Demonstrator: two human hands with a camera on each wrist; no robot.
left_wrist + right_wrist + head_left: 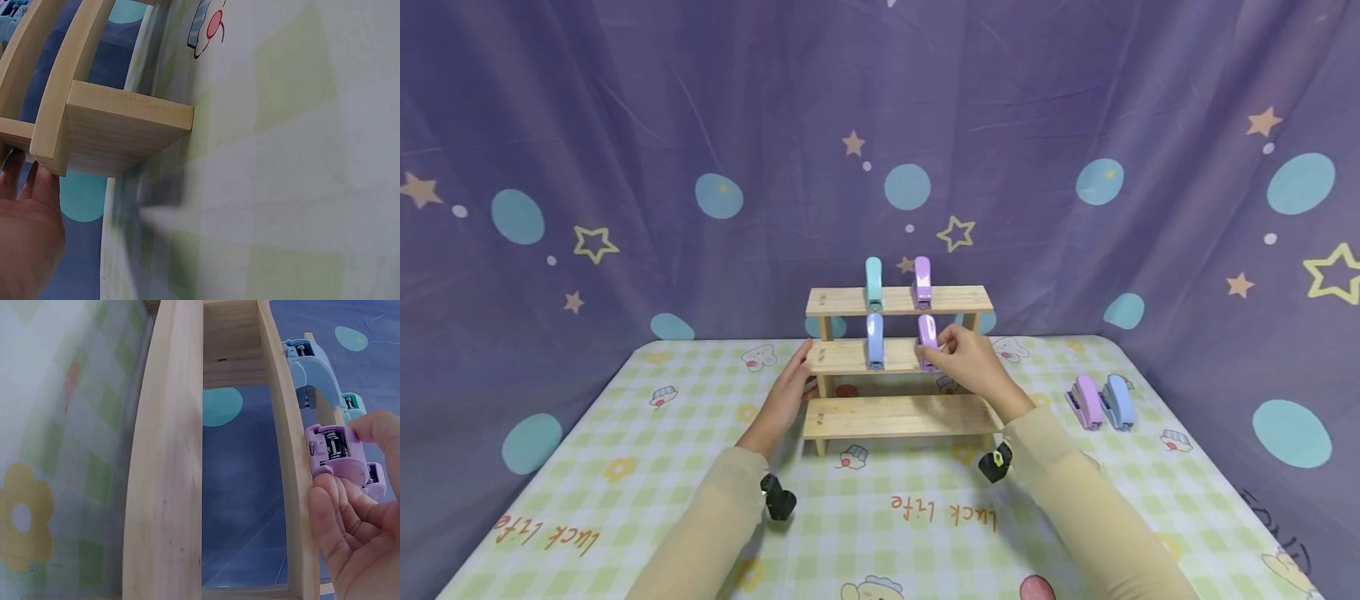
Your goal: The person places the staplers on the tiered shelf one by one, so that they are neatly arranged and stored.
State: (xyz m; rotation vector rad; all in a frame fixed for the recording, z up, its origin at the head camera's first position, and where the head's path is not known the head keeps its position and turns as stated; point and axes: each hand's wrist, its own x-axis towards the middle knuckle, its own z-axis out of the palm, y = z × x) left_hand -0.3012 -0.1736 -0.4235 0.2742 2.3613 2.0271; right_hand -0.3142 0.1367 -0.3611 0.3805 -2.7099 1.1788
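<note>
My right hand pinches a purple stapler standing on the middle tier of a three-step wooden rack. In the right wrist view the thumb is on one side of this stapler and the fingers on the other. My left hand rests against the rack's left end at the middle tier, its fingers fairly straight along the wood. A blue stapler stands left of the held one. On the top tier are a teal stapler and another purple stapler.
Right of the rack, a pink-purple stapler and a blue stapler stand side by side on the checked tablecloth. Behind the table hangs a purple curtain with stars and dots.
</note>
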